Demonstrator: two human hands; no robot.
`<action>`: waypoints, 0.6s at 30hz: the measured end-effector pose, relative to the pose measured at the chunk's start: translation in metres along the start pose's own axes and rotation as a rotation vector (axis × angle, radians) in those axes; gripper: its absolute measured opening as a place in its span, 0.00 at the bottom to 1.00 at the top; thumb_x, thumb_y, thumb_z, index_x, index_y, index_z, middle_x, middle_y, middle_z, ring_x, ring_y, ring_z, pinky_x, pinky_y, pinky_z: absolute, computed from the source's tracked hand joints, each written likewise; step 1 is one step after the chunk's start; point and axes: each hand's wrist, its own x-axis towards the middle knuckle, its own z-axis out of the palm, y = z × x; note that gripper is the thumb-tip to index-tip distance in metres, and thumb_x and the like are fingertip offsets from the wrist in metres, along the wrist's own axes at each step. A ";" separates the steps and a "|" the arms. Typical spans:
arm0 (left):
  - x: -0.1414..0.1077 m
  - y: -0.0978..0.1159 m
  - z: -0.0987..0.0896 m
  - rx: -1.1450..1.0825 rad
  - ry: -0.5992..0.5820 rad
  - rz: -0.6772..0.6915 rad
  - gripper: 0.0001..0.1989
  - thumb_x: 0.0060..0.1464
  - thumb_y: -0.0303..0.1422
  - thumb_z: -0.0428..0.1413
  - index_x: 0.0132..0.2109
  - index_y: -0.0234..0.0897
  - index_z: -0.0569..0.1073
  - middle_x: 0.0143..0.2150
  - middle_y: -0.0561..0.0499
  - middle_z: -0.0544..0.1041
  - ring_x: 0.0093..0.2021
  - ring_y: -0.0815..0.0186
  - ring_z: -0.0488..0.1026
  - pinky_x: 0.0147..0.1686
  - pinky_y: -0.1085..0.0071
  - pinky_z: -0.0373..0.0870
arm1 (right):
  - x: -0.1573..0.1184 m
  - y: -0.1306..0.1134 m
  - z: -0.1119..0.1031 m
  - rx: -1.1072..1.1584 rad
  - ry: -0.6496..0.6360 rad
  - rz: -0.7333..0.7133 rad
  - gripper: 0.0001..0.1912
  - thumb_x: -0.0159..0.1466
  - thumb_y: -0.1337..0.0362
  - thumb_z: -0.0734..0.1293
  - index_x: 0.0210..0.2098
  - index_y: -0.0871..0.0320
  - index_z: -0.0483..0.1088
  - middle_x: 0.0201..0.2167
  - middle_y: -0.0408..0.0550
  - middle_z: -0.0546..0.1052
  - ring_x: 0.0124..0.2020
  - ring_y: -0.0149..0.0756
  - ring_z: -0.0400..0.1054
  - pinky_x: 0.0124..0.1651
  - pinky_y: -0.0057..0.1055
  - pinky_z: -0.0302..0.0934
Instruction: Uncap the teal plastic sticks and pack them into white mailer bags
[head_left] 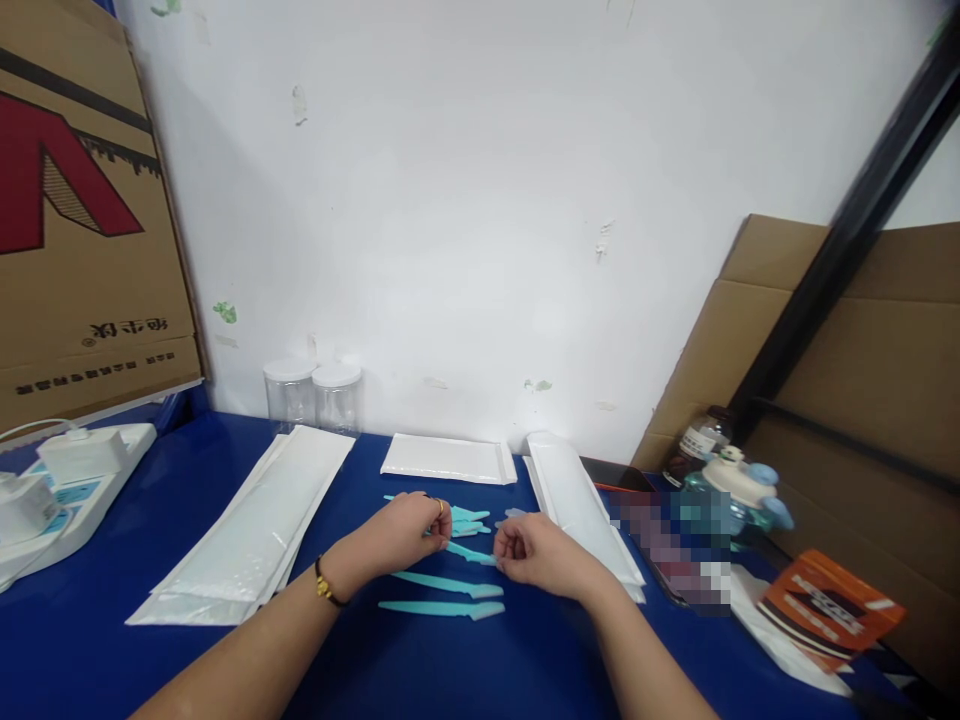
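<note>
A turquoise eyebrow razor [471, 553] spans the gap between my two hands. My left hand [416, 525] has its thumb and fingers pinched at the razor's left end. At the other end, the curled fingers of my right hand [547, 555] close on it. Nearer to me, two similar razors lie crosswise on the blue table, one at the front [442, 608] and another [450, 584] just behind it. Beyond my hands is a small group of turquoise razors [469, 520], partly covered by my left hand. A pale bluish piece [515, 513] shows behind my right fingers.
White padded mailers lie at left [251, 530], back centre [450, 458] and right [577, 500]. Two clear lidded jars [337, 400] stand by the wall. A power strip [97, 490] is far left; a phone [667, 550], teal bottle [731, 495] and orange packet [829, 610] are right.
</note>
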 end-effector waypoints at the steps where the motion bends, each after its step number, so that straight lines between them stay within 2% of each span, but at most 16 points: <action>1: 0.000 0.001 0.000 -0.018 -0.010 -0.002 0.07 0.49 0.30 0.50 0.33 0.40 0.72 0.31 0.54 0.75 0.33 0.67 0.69 0.34 0.74 0.60 | 0.000 -0.002 0.000 0.015 -0.004 -0.001 0.05 0.51 0.71 0.63 0.27 0.60 0.70 0.20 0.40 0.69 0.23 0.26 0.63 0.25 0.19 0.55; 6: 0.002 0.001 0.004 -0.154 -0.124 -0.053 0.07 0.45 0.30 0.51 0.33 0.38 0.73 0.29 0.54 0.75 0.28 0.70 0.68 0.25 0.77 0.58 | 0.001 -0.004 0.003 0.100 -0.048 -0.003 0.04 0.53 0.66 0.65 0.28 0.59 0.71 0.21 0.40 0.70 0.23 0.27 0.62 0.25 0.20 0.54; 12: 0.001 0.001 0.011 -0.155 -0.197 -0.090 0.08 0.43 0.30 0.52 0.32 0.38 0.74 0.28 0.54 0.74 0.27 0.70 0.68 0.22 0.77 0.57 | 0.004 0.000 0.007 0.084 -0.104 0.000 0.06 0.52 0.64 0.66 0.29 0.59 0.73 0.21 0.40 0.71 0.23 0.28 0.62 0.25 0.22 0.54; 15: 0.001 0.000 0.012 -0.138 -0.189 -0.083 0.06 0.44 0.32 0.53 0.31 0.39 0.74 0.28 0.54 0.74 0.27 0.69 0.68 0.23 0.77 0.58 | 0.001 0.004 -0.005 0.048 0.009 0.001 0.07 0.53 0.64 0.65 0.30 0.59 0.73 0.24 0.42 0.73 0.26 0.30 0.65 0.27 0.23 0.56; 18: 0.003 -0.006 0.009 -0.040 -0.055 -0.073 0.06 0.46 0.34 0.54 0.34 0.40 0.73 0.31 0.54 0.74 0.30 0.67 0.70 0.27 0.75 0.59 | -0.004 0.011 -0.020 -0.065 0.208 0.057 0.08 0.55 0.68 0.62 0.30 0.59 0.73 0.27 0.45 0.74 0.28 0.31 0.66 0.30 0.24 0.57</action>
